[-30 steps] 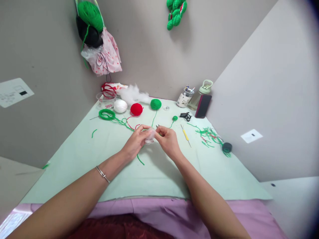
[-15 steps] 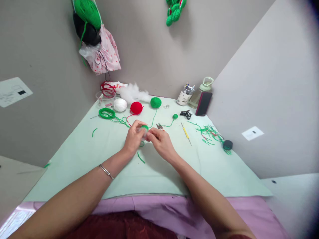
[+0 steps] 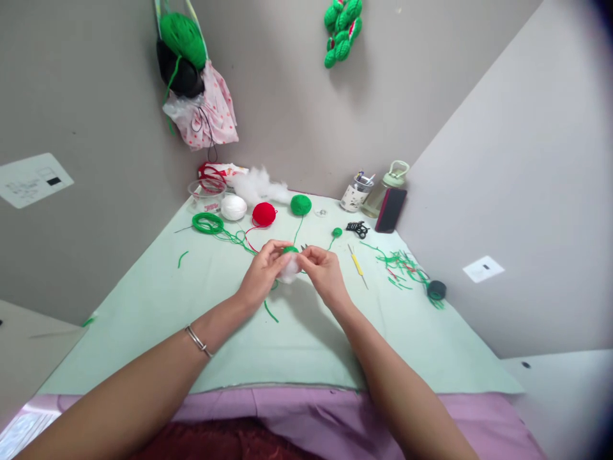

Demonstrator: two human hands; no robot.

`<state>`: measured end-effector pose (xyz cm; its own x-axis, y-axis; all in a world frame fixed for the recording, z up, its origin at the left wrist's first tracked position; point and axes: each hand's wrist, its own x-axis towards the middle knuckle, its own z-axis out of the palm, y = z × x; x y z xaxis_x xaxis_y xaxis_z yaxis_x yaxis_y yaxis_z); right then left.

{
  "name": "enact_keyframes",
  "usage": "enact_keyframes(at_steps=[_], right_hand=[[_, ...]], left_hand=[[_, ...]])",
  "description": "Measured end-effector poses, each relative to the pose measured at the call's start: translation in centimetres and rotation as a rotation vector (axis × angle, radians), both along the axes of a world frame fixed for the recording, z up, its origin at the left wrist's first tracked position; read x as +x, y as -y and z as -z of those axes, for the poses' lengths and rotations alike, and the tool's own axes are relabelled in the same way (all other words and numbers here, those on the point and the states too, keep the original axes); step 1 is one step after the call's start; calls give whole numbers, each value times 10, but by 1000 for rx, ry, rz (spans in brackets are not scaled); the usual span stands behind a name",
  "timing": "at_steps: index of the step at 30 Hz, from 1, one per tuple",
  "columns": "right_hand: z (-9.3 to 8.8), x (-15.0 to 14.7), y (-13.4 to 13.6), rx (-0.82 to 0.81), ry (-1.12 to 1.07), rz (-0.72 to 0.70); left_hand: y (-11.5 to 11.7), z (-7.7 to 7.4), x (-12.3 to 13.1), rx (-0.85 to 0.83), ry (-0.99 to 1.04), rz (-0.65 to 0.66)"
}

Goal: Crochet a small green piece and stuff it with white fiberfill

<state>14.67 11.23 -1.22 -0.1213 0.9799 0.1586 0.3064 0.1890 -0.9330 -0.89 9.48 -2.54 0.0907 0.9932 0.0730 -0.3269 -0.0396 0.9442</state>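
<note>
My left hand (image 3: 261, 275) is closed around a small green crocheted piece (image 3: 290, 250), only the top of which shows between my fingers. A tuft of white stuffing (image 3: 288, 271) bulges out on the near side of the piece. The fingertips of my right hand (image 3: 324, 273) pinch that tuft from the right, against the green piece. Behind the right fingers, the tips of a pair of scissors (image 3: 304, 246) peek out, mostly hidden. A short green yarn scrap (image 3: 271, 312) lies on the cloth below my hands.
Balls of white (image 3: 234, 207), red (image 3: 264, 214) and green yarn (image 3: 301, 204) sit at the back beside a heap of stuffing (image 3: 258, 186). A yellow crochet hook (image 3: 357, 265), yarn scraps (image 3: 400, 265), a phone (image 3: 391, 210) and a bottle (image 3: 378, 198) are on the right.
Both hands have shifted slightly right in the view, as the camera tilted. More of the white tuft now shows below the green piece, and the scissors are more covered.
</note>
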Motion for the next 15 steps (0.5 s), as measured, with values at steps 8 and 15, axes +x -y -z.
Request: enact_keyframes(at_steps=[8,15], right_hand=[[-2,-8,17,112,222,-53],[-4,-17,22,107,268,-75]], left_hand=[[-8,7,0,-30,-61,-104],[-10,9,-1,-95,-48,-133]])
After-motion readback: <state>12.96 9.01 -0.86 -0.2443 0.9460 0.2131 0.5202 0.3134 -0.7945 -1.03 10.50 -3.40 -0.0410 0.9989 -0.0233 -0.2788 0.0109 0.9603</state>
